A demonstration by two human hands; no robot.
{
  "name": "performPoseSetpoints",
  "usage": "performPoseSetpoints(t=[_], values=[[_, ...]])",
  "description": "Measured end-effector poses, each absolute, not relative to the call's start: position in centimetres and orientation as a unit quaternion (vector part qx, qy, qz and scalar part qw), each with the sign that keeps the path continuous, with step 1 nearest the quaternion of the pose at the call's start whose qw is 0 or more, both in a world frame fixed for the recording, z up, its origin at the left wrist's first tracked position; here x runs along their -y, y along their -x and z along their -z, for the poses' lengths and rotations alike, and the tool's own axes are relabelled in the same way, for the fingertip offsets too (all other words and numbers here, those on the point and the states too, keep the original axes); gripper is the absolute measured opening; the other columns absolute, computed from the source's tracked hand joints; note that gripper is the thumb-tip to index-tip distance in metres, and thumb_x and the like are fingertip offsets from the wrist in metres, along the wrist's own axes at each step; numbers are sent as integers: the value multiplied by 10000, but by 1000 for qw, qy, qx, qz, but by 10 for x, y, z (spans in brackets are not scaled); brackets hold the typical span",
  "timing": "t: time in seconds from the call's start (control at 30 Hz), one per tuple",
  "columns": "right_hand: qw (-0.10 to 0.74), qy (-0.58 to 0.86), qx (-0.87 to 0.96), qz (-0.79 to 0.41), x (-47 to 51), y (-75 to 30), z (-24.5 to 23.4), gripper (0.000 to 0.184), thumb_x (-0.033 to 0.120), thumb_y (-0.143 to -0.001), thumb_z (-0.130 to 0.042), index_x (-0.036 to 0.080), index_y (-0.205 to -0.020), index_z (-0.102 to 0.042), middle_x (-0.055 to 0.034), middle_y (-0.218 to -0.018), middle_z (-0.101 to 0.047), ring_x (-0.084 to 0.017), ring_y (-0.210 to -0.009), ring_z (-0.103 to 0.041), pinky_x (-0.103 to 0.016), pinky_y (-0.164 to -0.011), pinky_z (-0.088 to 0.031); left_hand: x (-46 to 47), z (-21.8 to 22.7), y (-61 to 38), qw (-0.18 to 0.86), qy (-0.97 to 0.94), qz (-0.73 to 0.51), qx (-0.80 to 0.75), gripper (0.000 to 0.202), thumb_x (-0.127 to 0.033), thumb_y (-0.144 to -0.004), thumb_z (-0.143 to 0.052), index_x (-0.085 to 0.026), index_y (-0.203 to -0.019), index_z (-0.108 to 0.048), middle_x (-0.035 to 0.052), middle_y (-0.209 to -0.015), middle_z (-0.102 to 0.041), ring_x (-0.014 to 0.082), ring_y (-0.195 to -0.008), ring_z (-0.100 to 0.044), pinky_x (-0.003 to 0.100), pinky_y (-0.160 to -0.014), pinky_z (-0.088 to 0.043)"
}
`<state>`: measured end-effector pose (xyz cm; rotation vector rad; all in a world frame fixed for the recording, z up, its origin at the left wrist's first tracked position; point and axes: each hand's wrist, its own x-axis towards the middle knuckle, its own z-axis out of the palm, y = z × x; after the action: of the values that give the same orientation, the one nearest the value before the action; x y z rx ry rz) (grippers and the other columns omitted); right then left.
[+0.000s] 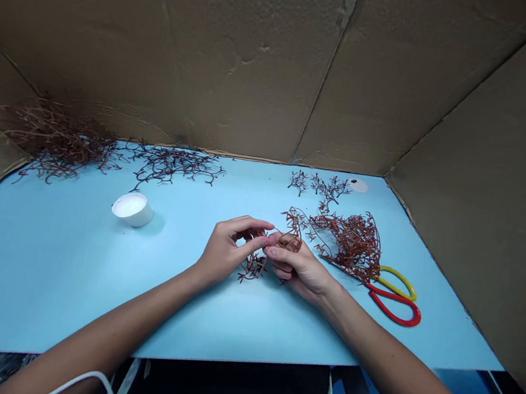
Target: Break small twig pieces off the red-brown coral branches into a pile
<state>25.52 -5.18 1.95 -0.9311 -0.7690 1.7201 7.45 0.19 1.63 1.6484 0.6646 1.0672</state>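
Observation:
My left hand (230,250) and my right hand (295,266) meet above the middle of the pale blue board (42,278). Between their fingertips they pinch a small reddish-brown branching sprig (289,242), which looks dried or artificial. A darker sprig (253,267) lies just below my left hand; I cannot tell whether it is joined to the pinched one. Beside my right hand sits a tangled reddish-brown heap of sprigs (353,246), touching its fingers' far side at most. Scissors with red and yellow handles (392,296) lie just right of that heap, their blades hidden beneath it.
A white cup (133,209) stands left of my hands. Dark sprigs (174,164) and a large brown tangle (59,140) lie along the far left edge. Small sprigs (315,185) and a white disc (357,184) sit far right. Cardboard walls (241,60) enclose the back and sides.

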Motion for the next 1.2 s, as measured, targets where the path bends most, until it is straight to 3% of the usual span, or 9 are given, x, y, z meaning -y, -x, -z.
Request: performPoseSetpoints(t=[0.13,0.27,0.37,0.5,0.6,0.77,0.93,1.1,1.2], values=[[528,405,330,-669,52,-257,-26,319,342,-670,-964,192,-810,-720,104,-583,-435,-35,-468,-267,-202,-422,-211,1,-15,-77,527,-671,-439,-282,76,-257,-895,-814,-185,-911,-797,40,-855,-786,156,-777,-714,276,-739,-572],[517,456,429,-584,49,-262,-24,374,503,-752,-921,195,-886,-755,70,-600,-512,-67,-462,-382,-233,-421,-260,4,-17,-78,522,-657,-461,-288,66,-249,-908,-794,-184,-918,-789,49,-876,-801,167,-790,-737,285,-744,-599],[490,467,491,-549,47,-265,-20,403,585,-806,-866,199,-841,-759,55,-593,-525,-83,-478,-406,-249,-441,-291,6,-19,-78,493,-677,-470,-279,73,-255,-917,-797,-183,-912,-787,51,-871,-795,169,-794,-741,286,-743,-606],[506,460,543,-487,46,-264,-13,386,581,-820,-856,213,-789,-746,-7,-736,-672,-143,-676,-586,-294,-642,-497,9,-18,-77,432,-722,-460,-283,113,-279,-915,-806,-179,-901,-754,37,-835,-754,145,-741,-691,277,-712,-581],[505,463,564,-461,47,-262,-12,376,570,-857,-830,205,-825,-747,-33,-804,-711,-179,-790,-649,-336,-777,-545,9,-15,-77,446,-714,-445,-305,158,-310,-908,-816,-181,-896,-726,18,-793,-727,129,-689,-647,264,-668,-543],[510,450,583,-444,49,-264,-21,373,565,-909,-788,213,-800,-732,0,-719,-633,-146,-682,-560,-302,-675,-487,7,-15,-79,516,-656,-452,-314,209,-333,-915,-788,-178,-797,-711,13,-717,-689,127,-647,-596,257,-615,-492],[531,397,545,-513,54,-261,-22,344,553,-910,-797,231,-805,-740,15,-706,-581,-114,-554,-485,-280,-533,-398,12,-19,-84,611,-574,-462,-291,371,-481,-850,-873,-172,-779,-680,5,-683,-659,123,-618,-579,248,-602,-499],[567,344,452,-596,57,-248,-12,370,569,-865,-838,234,-797,-698,30,-734,-570,-78,-499,-440,-255,-485,-407,29,-22,-93,723,-453,-456,-253,445,-507,-808,-921,-181,-768,-622,-16,-694,-639,104,-616,-568,235,-618,-506],[574,331,441,-605,57,-247,-12,367,549,-858,-850,226,-791,-690,39,-731,-550,-60,-475,-430,-245,-465,-407,26,-23,-91,714,-470,-454,-253,422,-488,-820,-920,-181,-766,-637,-13,-687,-639,106,-629,-567,235,-633,-507]])
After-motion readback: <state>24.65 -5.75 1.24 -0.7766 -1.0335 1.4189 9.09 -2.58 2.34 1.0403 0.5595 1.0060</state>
